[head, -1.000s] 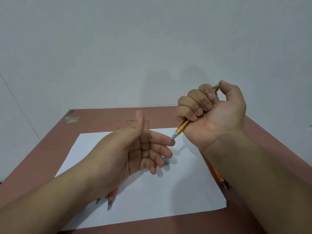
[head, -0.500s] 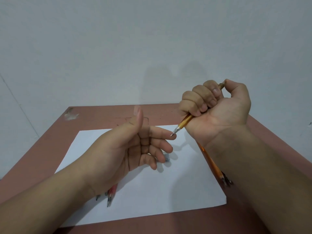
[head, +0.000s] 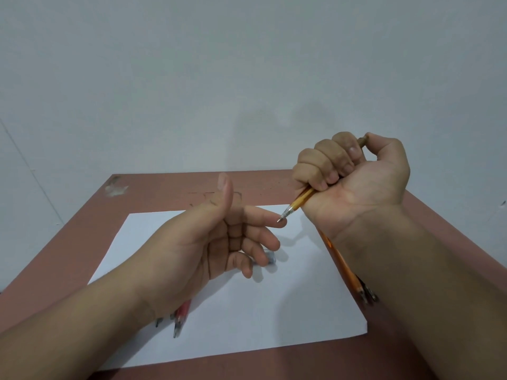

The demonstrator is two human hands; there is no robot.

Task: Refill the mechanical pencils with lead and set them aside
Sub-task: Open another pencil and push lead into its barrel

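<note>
The yellow pencil [head: 297, 202] stays clenched in the right hand [head: 354, 176], thumb on its cap; its tip is now pressed against the forefinger of the left hand [head: 219, 242], held loosely spread. Lead feed is probably being tested above the counter [head: 68, 242].

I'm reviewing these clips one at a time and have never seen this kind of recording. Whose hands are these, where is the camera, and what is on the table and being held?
There is no robot: a person wears one wide-angle camera on the head, looking down at their own bare hands. The right hand has a fist grip on a yellow mechanical pencil, thumb at its top end, tip pointing down at the left index finger. The left hand is open, thumb up, holding nothing. Below lies a white sheet of paper on a reddish-brown table. A red pencil shows below the left wrist, orange pencils beside the right forearm, and a small grey object behind the left fingers.
</note>
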